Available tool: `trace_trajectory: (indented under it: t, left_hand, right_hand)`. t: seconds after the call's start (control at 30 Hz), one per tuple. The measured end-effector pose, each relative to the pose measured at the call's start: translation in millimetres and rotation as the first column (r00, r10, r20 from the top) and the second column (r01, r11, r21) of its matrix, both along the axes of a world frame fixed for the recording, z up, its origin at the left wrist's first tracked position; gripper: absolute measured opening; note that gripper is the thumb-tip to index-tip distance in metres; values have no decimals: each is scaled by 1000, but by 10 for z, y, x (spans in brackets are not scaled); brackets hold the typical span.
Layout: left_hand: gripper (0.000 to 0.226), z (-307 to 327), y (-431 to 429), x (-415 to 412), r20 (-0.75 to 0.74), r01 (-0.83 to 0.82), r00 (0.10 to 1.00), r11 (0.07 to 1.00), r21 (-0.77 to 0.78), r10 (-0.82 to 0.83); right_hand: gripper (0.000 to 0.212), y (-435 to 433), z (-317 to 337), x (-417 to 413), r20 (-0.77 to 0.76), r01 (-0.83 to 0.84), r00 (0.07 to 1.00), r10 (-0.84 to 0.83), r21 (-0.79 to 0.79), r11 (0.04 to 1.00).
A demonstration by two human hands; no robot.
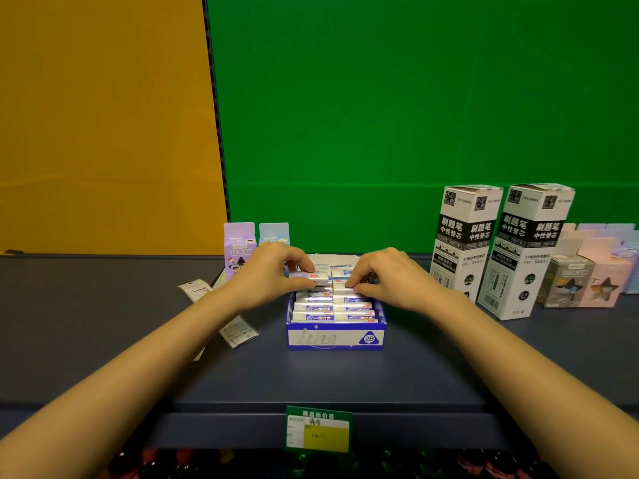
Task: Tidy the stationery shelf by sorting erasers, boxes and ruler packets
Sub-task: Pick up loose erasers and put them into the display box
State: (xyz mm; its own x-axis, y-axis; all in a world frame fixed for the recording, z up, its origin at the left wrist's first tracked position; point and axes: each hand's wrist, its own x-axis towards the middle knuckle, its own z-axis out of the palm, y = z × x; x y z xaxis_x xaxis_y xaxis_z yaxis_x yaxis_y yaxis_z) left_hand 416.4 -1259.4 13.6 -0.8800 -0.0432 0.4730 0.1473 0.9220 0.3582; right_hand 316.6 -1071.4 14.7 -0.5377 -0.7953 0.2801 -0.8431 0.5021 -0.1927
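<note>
Eraser box (335,337): my left hand (269,274) fingers (304,262) pinch a raised eraser (313,277), right hand (387,274) pinches a second eraser (340,284); I'd seat both flush.

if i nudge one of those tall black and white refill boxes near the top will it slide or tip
Probably tip: the left refill box stands upright, far taller than its base is wide. It looks like thin card, so likely light. The second refill box stands close on its right, so a push that way may topple both.
</note>
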Motion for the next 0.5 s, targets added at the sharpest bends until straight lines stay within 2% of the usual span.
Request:
trace_trajectory:
  t: [0.23, 0.4, 0.5]
  left_hand:
    - [29, -13, 96, -72, 26, -18, 999, 980, -197, 24]
    - [25, -43, 81, -93, 61, -9, 998, 966, -260, 26]
    - [24, -25, 75, -91, 60, -2, 998, 933, -360, 26]
  right_hand:
    - [20, 14, -16, 15, -2, 12, 1000, -12, -2, 1000]
    - [22, 34, -29, 33, -18, 7, 1000, -7, -3, 1000]
    - [22, 44, -35, 42, -25, -2, 1000, 1, -4, 1000]
